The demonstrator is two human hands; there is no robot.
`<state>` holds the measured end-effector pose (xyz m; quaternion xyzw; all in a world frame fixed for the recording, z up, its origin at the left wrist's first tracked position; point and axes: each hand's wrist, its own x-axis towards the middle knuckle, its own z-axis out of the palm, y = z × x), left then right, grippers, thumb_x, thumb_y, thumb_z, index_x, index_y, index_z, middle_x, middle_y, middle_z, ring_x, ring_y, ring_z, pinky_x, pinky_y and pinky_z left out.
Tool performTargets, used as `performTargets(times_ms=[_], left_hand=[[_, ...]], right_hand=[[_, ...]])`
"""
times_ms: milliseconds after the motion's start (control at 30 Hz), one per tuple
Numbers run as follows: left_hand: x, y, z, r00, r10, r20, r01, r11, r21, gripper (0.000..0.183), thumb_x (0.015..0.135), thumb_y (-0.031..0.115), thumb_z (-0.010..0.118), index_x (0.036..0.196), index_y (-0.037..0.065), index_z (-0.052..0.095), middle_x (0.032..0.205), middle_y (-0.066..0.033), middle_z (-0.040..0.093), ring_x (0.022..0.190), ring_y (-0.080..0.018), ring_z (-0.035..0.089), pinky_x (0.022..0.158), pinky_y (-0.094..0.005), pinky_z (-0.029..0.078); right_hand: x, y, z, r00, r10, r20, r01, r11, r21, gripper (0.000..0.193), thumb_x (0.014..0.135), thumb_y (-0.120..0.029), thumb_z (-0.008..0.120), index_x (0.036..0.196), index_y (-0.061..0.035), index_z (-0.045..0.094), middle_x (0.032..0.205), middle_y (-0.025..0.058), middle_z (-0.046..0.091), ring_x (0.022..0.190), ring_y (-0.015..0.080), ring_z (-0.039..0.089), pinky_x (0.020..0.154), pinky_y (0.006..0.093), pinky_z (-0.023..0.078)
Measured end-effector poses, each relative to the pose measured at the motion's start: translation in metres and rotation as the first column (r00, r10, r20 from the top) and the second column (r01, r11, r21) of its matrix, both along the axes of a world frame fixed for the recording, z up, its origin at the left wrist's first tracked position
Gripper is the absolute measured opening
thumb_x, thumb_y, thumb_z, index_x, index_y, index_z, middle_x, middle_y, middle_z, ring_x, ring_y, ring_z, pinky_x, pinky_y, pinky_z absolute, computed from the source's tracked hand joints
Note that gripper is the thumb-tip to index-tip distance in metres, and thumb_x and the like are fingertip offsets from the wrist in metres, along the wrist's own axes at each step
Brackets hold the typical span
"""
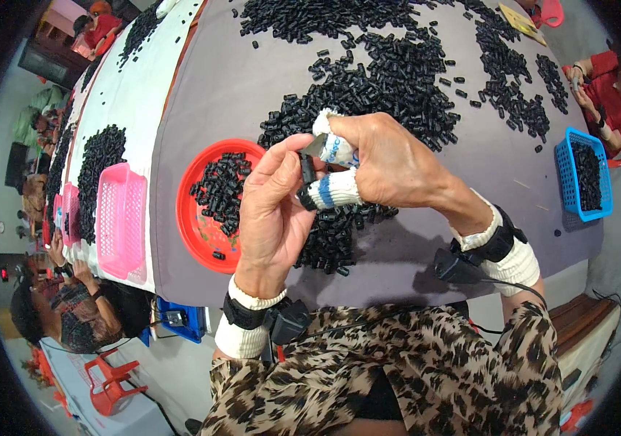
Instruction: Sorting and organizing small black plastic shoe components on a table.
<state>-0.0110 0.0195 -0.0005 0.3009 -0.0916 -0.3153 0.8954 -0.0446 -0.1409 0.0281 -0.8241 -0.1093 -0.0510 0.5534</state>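
Note:
Between the thumb and fingers of my left hand (270,211) is a small black cylindrical piece (307,168). My right hand (401,160) is closed close beside it, with white and blue cloth wraps (336,189) on its fingers. A thin grey blade-like piece (315,146) shows at its fingertips, partly hidden. Just left of my hands, a red round tray (185,218) holds many black pieces. A large pile of the same black pieces (398,80) spreads on the grey tabletop (216,94) beyond and under my hands.
A blue basket (567,174) of black pieces stands at the right table edge. Pink baskets (123,218) sit to the left on a white surface with another pile (99,163). Co-workers sit at the right (612,109), lower left (81,305) and far left. A red stool (112,381) stands lower left.

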Motion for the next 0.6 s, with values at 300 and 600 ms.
performTargets(times_ms=[300, 600], left_hand=[[0.002, 0.004, -0.001, 0.999, 0.011, 0.05, -0.013, 0.999, 0.045, 0.024, 0.088, 0.01, 0.052, 0.109, -0.002, 0.053, 0.095, -0.008, 0.06, 0.085, -0.0145, 0.059, 0.08, -0.03, 0.05], [0.004, 0.01, 0.0, 0.996, 0.054, 0.076, -0.062, 0.992, 0.107, 0.021, 0.087, 0.006, 0.054, 0.105, -0.002, 0.056, 0.092, -0.004, 0.06, 0.082, -0.0078, 0.056, 0.076, -0.0235, 0.047]], right_hand=[[0.008, 0.003, -0.002, 0.997, 0.038, 0.065, -0.027, 0.985, -0.168, 0.039, 0.065, -0.031, 0.069, 0.07, 0.0035, 0.053, 0.06, 0.0171, 0.055, 0.054, 0.0305, 0.056, 0.053, 0.0374, 0.043], [0.012, 0.008, -0.001, 0.992, 0.068, 0.107, -0.044, 0.976, -0.213, 0.045, 0.066, -0.036, 0.07, 0.071, 0.0046, 0.051, 0.059, 0.0181, 0.055, 0.054, 0.0347, 0.056, 0.052, 0.0395, 0.043]])
